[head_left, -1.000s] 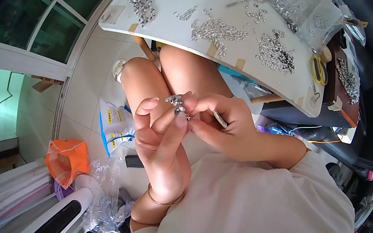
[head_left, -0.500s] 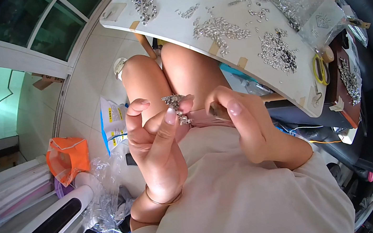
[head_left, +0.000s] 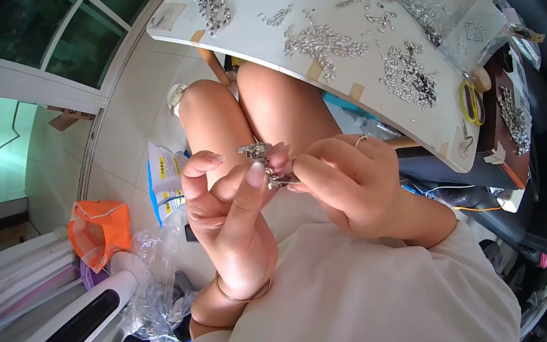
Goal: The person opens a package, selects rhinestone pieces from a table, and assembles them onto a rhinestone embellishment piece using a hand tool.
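Above the lap, my left hand (head_left: 232,198) pinches a small silvery jewelry piece (head_left: 255,151) between thumb and fingers. My right hand (head_left: 349,177) meets it from the right, its fingers closed at the lower end of the piece; what they grip there is too small and covered to make out. Beyond the knees, the white table (head_left: 247,40) bears loose silvery pieces (head_left: 325,43), a denser pile (head_left: 408,76) to the right and another cluster (head_left: 211,8) at the far left.
Yellow-handled scissors (head_left: 470,102) lie near the table's right end, beside a roll of tape (head_left: 481,80). Clear plastic bags (head_left: 472,35) are at the back right. An orange bag (head_left: 100,233) and a blue-and-white packet (head_left: 167,180) are on the floor at left.
My right hand first drew away from the piece with a dark flat object showing at its fingers, then came back and closed at the piece. My left hand has kept its pinch, shifting slightly.
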Motion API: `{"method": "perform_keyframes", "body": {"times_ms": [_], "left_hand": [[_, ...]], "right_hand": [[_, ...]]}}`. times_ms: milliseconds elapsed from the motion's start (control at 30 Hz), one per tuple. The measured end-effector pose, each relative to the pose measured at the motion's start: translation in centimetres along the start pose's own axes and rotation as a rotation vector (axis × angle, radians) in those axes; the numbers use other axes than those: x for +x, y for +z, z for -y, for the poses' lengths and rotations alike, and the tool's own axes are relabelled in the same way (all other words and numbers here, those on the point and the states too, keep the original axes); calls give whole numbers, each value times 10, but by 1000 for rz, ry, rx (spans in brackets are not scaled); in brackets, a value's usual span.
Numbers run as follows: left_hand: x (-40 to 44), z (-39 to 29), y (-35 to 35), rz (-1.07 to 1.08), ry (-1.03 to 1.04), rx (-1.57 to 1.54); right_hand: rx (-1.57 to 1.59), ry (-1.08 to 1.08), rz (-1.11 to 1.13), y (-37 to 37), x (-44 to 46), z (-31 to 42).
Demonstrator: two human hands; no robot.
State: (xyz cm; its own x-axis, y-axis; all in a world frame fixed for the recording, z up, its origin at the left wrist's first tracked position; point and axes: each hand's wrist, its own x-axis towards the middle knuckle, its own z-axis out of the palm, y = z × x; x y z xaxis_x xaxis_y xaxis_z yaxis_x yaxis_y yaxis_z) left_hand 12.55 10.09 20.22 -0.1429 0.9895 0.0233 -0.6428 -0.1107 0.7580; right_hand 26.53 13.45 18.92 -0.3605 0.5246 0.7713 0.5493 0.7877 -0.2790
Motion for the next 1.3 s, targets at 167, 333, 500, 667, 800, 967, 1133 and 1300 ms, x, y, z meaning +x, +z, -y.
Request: {"method": "perform_keyframes", "body": {"times_ms": [167, 333, 500, 667, 800, 967, 1133, 1300], "left_hand": [[0, 1, 1, 30, 20, 21], [-1, 0, 1, 50, 7, 39], [-1, 1, 2, 59, 21, 32], [0, 3, 2, 51, 30, 11], [-1, 1, 6, 42, 32, 51], [-2, 1, 7, 51, 73, 71], [-2, 4, 5, 55, 128, 94], [-2, 8, 4, 35, 134, 116]], "right_hand": [[-29, -13, -54, 2, 2, 0], [-5, 10, -45, 3, -2, -1], [-6, 22, -47, 2, -2, -1], [11, 39, -45, 2, -1, 0], [68, 90, -8, 1, -4, 3], [304, 256, 105, -6, -1, 8], [456, 367, 100, -6, 2, 12], [588, 463, 136, -8, 5, 12]]}}
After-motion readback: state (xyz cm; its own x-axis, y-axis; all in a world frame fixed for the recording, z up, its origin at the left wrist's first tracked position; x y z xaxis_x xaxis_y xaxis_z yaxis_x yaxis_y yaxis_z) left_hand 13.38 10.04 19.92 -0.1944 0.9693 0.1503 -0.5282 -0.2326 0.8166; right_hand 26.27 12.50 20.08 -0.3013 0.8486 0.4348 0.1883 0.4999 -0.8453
